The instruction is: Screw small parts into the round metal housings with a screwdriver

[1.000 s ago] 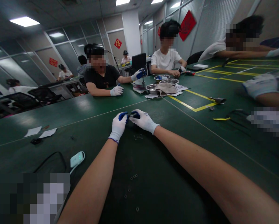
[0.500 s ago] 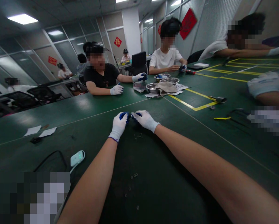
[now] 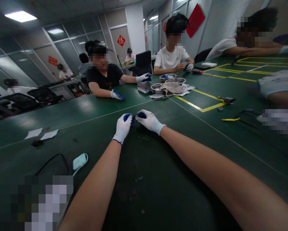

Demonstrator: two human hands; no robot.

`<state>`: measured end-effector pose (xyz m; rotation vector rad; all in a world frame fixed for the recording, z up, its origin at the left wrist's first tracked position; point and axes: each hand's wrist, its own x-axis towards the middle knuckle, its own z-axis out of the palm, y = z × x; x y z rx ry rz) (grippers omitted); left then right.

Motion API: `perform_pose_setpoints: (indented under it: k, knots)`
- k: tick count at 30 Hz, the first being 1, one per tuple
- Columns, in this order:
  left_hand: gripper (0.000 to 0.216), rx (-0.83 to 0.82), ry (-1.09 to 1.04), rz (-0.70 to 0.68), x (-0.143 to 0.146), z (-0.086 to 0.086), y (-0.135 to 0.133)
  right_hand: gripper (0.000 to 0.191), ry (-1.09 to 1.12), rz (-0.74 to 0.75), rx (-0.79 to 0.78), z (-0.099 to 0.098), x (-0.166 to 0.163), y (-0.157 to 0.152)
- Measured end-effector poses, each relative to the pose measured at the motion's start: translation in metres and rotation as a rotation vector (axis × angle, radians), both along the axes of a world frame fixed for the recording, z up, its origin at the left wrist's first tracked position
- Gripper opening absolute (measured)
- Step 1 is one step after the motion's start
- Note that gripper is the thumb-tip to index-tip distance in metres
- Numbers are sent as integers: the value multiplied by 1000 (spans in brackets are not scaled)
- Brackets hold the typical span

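Observation:
Both my hands wear white gloves with blue fingertips and meet above the green table (image 3: pixel 91 112). My left hand (image 3: pixel 123 127) and my right hand (image 3: pixel 150 121) pinch a small dark part (image 3: pixel 135 116) between their fingertips. Its shape is too small to make out. Just below the hands lies a small cluster of tiny metal rings (image 3: pixel 143 139). More rings (image 3: pixel 139 178) are scattered nearer to me between my forearms.
A pale green device (image 3: pixel 79 160) with a black cable lies at my left. Paper slips (image 3: pixel 40 133) sit further left. Steel bowls and a cloth (image 3: pixel 169 87) stand far ahead by seated co-workers. Yellow tape lines (image 3: pixel 201 104), a metal tool (image 3: pixel 227 100) and another person's gloved hand (image 3: pixel 276 81) are at right.
The view has shifted slightly. My hands stay together on the small part. The person in black has turned a gloved hand over on the table.

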<state>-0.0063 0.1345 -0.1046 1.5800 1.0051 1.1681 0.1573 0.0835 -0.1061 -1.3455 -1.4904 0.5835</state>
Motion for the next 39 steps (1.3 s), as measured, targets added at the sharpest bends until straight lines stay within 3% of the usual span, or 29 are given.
perform_pose_setpoints:
  k: [3, 8, 12, 17, 20, 22, 26, 29, 34, 39]
  knots:
    - [21, 3, -6, -2, 0, -1, 0, 29, -58, 5, 1, 1, 1, 0]
    - [20, -17, -28, 19, 1, 0, -1, 23, -6, 10, 6, -1, 1, 1]
    - [20, -49, -27, -2, 1, 2, -2, 37, -75, 10, -18, -1, 2, 1]
    - [20, -29, -13, 2, 0, 2, -3, 23, -58, 11, -13, 0, 0, 1]
    - [23, -24, 8, -13, 0, 0, 1, 37, -135, -29, 5, 0, -4, -2]
    - [25, -10, 30, 26, 1, 0, 10, 43, -164, -90, 26, -1, -6, -7]
    - [25, 120, 120, 307, 2, 5, 44, 41, -206, -154, 48, -2, -11, -17]
    - [32, 155, 218, 404, -1, 9, 75, 37, -170, -205, 27, 0, -12, -21]
    - [61, 144, 309, 411, -8, 7, 113, 32, -32, -273, -36, 3, -14, -16]
    - [40, 152, 280, 326, -12, 3, 105, 31, -56, -289, -53, 1, -16, -14]
